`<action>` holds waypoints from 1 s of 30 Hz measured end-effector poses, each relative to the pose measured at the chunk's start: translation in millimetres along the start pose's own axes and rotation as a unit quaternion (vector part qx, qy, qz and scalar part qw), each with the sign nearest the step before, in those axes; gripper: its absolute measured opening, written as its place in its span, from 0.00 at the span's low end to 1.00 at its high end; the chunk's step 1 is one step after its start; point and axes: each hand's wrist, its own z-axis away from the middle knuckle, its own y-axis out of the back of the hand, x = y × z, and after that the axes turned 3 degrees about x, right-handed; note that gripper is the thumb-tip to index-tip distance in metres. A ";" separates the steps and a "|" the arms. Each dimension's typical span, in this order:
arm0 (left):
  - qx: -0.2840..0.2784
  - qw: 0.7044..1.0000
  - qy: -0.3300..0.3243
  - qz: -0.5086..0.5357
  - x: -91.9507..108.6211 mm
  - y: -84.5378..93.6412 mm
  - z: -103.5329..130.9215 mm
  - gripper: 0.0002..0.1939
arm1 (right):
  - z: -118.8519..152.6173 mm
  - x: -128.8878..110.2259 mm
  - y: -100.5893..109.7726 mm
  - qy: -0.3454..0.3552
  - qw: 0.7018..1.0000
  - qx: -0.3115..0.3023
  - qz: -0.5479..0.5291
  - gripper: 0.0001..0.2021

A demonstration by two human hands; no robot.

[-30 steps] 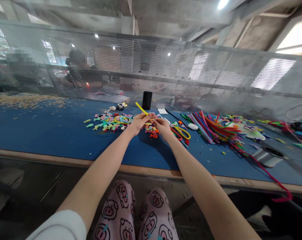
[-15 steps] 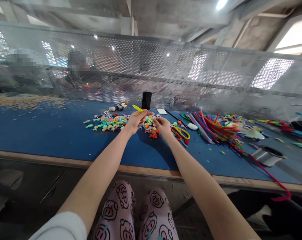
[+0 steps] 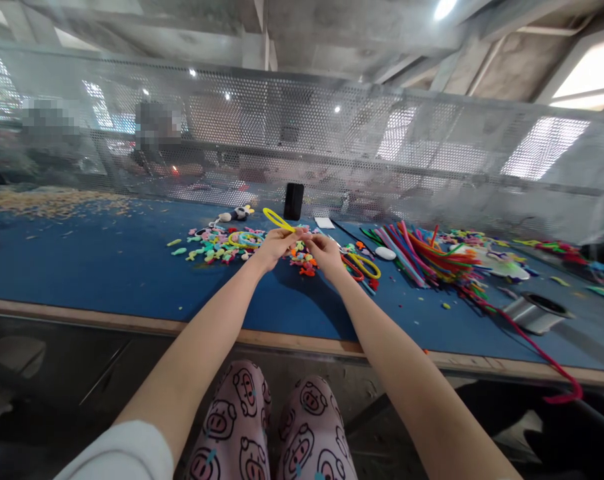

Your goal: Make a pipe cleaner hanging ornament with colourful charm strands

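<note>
A yellow pipe-cleaner loop [image 3: 277,218] rises up and to the left from between my hands, above the blue table. My left hand [image 3: 277,248] pinches its lower end, fingers closed. Touching those fingertips, my right hand [image 3: 324,252] is also closed in a pinch at the loop's end; the exact grip there is hidden. Beneath and around both hands lies a heap of small colourful twisted pieces [image 3: 217,248]. Just right of my right hand rest another yellow loop [image 3: 366,265] and a red loop [image 3: 351,268].
A bundle of coloured pipe cleaners [image 3: 422,253] lies to the right, near a white oval object [image 3: 385,253] and a wire spool [image 3: 535,312]. A black phone-like block [image 3: 294,201] stands against the perforated metal screen [image 3: 292,120]. People sit behind that screen.
The yellow piece has turned so that its open loop shows. My left fingers have closed in, and both hands' fingertips have come together.
</note>
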 end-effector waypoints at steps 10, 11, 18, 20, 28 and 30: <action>0.011 0.998 -0.015 0.063 1.1 -0.7 0.1 0.25 | -0.6 -2.2 0.5 -0.007 1.000 -0.002 -0.018 0.25; 0.011 0.997 -0.015 0.069 1.7 -0.4 0.4 0.25 | -0.3 -3.3 0.6 -0.009 1.000 -0.004 -0.019 0.25; 0.001 0.994 -0.029 0.103 5.9 4.0 1.1 0.24 | 0.3 -4.2 0.2 -0.021 0.999 0.008 -0.027 0.25; 0.000 0.993 -0.029 0.112 6.3 5.8 0.4 0.23 | 0.1 -3.6 0.5 -0.018 1.000 0.006 -0.020 0.25; 0.040 0.994 -0.036 0.099 12.6 8.0 0.8 0.21 | -0.6 -3.5 1.7 -0.024 1.000 0.001 -0.016 0.25; 0.052 0.993 -0.041 0.093 14.8 7.4 1.3 0.22 | -0.7 -3.4 2.2 -0.027 0.999 0.000 -0.021 0.25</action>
